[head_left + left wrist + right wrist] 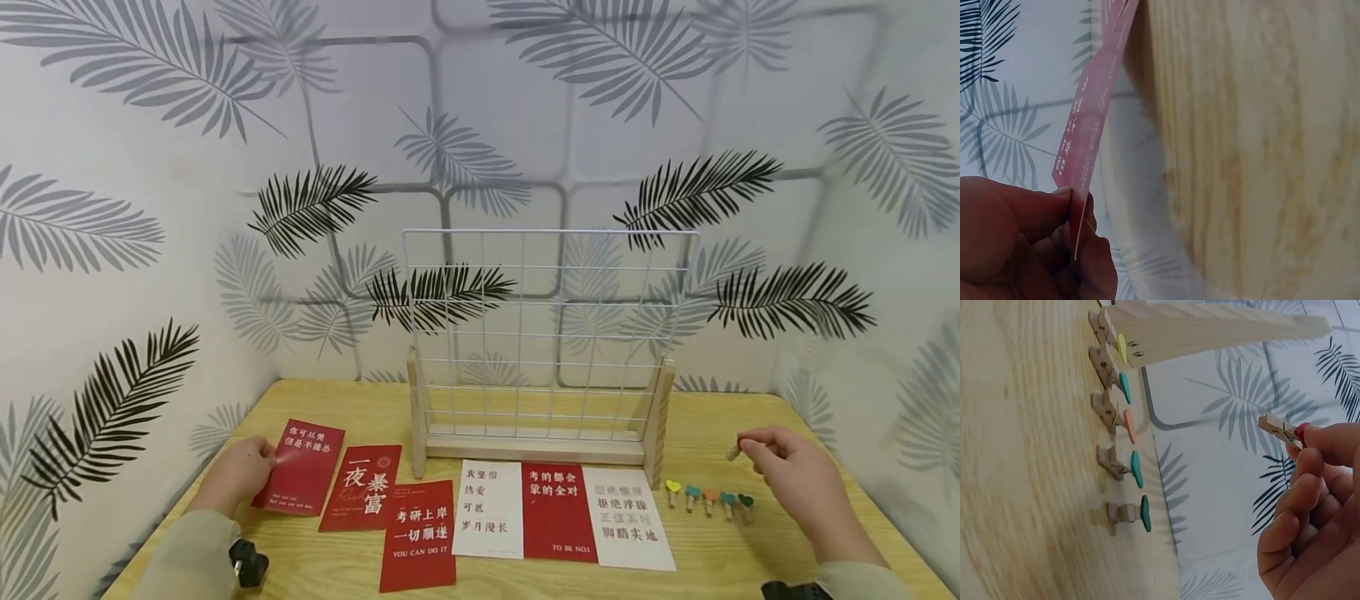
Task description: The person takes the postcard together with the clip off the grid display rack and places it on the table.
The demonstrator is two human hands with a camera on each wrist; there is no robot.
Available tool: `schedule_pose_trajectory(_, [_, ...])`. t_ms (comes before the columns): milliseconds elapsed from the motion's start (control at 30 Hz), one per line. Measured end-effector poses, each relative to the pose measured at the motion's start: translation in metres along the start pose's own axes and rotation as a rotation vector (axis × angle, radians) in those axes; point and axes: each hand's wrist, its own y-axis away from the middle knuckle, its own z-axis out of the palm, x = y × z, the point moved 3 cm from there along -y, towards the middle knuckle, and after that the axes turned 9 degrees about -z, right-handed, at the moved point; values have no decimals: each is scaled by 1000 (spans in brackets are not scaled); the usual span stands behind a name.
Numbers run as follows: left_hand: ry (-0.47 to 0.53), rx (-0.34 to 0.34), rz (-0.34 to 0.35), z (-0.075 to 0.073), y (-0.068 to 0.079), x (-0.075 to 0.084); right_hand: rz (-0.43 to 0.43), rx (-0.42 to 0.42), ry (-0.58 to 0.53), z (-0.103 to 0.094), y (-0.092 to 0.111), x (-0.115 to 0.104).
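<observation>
My left hand (238, 473) pinches the left edge of a red card (303, 468) with white lettering. In the left wrist view the card (1088, 119) is seen nearly edge-on, gripped between thumb and fingers, raised off the wooden table. My right hand (797, 477) holds a small wooden clothespin (733, 452) in the air over the right side of the table. The right wrist view shows a red piece on the clothespin (1277, 427) right at the thumb and forefinger. Below it, several clothespins (1110, 412) with yellow, teal, orange and green hearts stand in a row.
A white wire grid (555, 333) rises from a wooden stand (536, 447) at the back middle. In front lie more cards: two red ones at left, then a white card (487, 533), a red card (557, 525) and another white card (637, 550). Leaf-patterned walls surround the table.
</observation>
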Motion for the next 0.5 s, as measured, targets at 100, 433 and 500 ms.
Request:
schedule_pose_trajectory(100, [-6, -18, -17, 2, -2, -3, 28, -13, -35, -1, -1, 8])
schedule_pose_trajectory(433, [-107, -46, -45, 10, -13, -10, 89, -88, -61, -6, -3, 26])
schedule_pose_trajectory(500, [-105, -50, -58, 11, -13, -9, 103, -102, -78, -7, -3, 30])
